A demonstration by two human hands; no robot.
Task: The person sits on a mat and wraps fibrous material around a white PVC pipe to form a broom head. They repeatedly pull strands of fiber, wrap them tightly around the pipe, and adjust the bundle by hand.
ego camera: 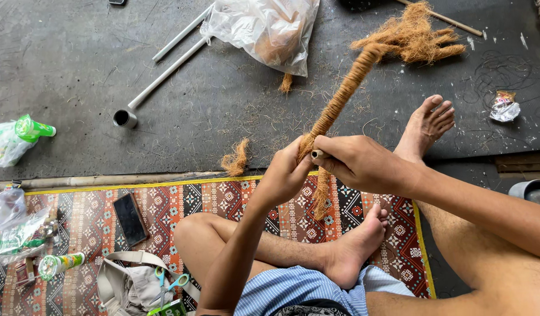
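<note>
A long stick wrapped in brown coconut fibre (pixel 342 97) slants up from my hands toward a loose tuft of fibre (pixel 415 36) at its far end. My left hand (pixel 285 174) grips the wrapped stick near its lower end. My right hand (pixel 357 162) closes over the same end, where a pale stick tip (pixel 317 154) pokes out. A strand of fibre (pixel 322 193) hangs below my hands over my crossed legs.
I sit on a patterned mat (pixel 164 202) beside a dark rubber floor. A black phone (pixel 130 219), a grey bag with scissors (pixel 142 285), plastic bags (pixel 12 225), a white pipe (pixel 160 77), a clear bag of fibre (pixel 270 30) and fibre clumps (pixel 236 161) lie around.
</note>
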